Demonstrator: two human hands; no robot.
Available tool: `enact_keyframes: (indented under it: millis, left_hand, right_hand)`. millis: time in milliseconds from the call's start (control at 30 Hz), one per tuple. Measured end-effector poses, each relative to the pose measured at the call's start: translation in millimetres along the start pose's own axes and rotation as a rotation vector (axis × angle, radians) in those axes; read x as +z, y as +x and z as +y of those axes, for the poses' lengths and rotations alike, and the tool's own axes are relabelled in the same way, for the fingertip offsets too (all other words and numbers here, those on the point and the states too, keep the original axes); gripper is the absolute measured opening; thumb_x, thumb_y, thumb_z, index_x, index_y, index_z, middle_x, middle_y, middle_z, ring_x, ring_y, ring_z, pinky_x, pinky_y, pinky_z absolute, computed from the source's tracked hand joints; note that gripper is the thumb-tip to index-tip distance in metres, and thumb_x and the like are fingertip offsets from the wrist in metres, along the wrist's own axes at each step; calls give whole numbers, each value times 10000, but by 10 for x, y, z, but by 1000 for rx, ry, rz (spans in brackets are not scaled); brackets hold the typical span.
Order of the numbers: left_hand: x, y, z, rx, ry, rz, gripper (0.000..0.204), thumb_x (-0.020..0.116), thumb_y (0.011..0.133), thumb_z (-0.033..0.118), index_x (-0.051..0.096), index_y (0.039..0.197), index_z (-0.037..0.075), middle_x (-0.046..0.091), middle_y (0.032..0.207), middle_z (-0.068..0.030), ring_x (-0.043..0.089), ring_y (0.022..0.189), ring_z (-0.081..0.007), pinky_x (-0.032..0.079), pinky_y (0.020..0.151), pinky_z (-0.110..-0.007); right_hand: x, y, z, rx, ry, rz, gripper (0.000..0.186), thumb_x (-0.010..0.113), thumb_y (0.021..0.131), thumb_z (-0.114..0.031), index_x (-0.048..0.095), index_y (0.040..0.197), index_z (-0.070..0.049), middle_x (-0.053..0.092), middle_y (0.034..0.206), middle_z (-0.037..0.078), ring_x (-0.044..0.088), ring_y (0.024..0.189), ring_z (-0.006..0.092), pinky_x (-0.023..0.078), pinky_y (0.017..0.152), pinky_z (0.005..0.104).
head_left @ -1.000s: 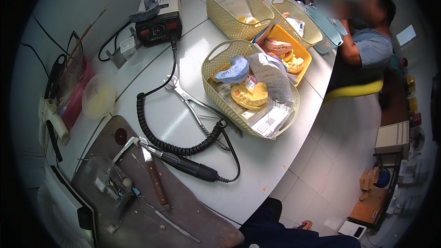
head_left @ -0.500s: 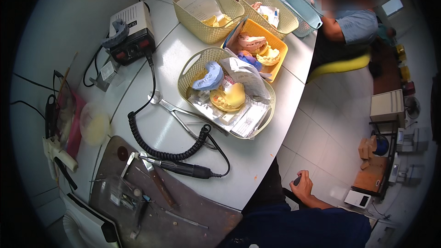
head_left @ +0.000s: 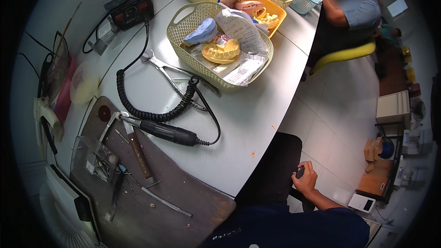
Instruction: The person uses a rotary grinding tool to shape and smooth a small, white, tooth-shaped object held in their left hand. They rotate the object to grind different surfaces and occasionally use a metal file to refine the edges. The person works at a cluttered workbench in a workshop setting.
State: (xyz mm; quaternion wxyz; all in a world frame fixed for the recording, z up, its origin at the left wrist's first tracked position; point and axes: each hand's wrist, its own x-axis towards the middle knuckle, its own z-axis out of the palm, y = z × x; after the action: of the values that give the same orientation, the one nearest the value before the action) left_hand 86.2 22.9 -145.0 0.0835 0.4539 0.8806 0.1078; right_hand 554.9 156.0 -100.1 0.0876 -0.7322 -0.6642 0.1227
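Note:
My right hand [head_left: 305, 177] is at the right, beside my dark-trousered thigh and off the table. Its fingers are curled round a small dark rounded piece [head_left: 300, 173], whose kind I cannot make out. My left hand is out of view. On the white table [head_left: 220, 156], a black handpiece [head_left: 167, 132] with a coiled cord lies across the edge of a grey-brown work mat [head_left: 174, 193]. Behind it rest metal pliers [head_left: 167, 76]. A pale yellow basket [head_left: 220, 78] holds a yellow dental cast [head_left: 221, 51], a blue impression piece [head_left: 202, 31] and papers.
A wooden-handled knife [head_left: 139, 154], a clear box [head_left: 92, 158] and small tools lie on the mat. A handpiece control box [head_left: 133, 7] stands at the back left. More baskets line the far side, including an orange tray [head_left: 275, 25]. Another person [head_left: 358, 18] sits far right.
My view has shifted, so the table things appear higher and a little to the left. More of my thigh shows. My right hand stays curled round the dark piece.

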Motion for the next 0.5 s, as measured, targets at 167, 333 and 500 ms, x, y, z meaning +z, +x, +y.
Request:
enact_keyframes:
  millis: [167, 333, 500]
  left_hand:
    - [98, -516, -199, -4, 53, 48, 889, 716, 840, 476, 326, 1433, -61, 369, 1437, -310, 470, 1287, -385, 429, 1035, -364]
    - [204, -1222, -539, 129, 487, 128, 912, 723, 836, 484, 316, 1439, -66, 358, 1448, -315, 464, 1295, -386, 428, 1038, -360]
    - [116, -1535, -424, 18, 281, 99, 793, 703, 853, 388, 365, 1405, -70, 409, 1397, -311, 476, 1265, -400, 413, 1035, -390]
  right_hand:
    - [13, -158, 133, 63, 2, 12, 288, 695, 703, -150, 554, 940, -69, 553, 937, 110, 625, 807, 341, 490, 681, 441]
    - [4, -135, 60, 79, 3, 21, 293, 705, 731, -165, 556, 971, -88, 557, 963, 93, 630, 807, 334, 489, 677, 445]
    - [26, -106, 83, 38, -1, 22, 289, 699, 744, -189, 564, 981, -92, 569, 978, 90, 638, 818, 330, 495, 677, 439]
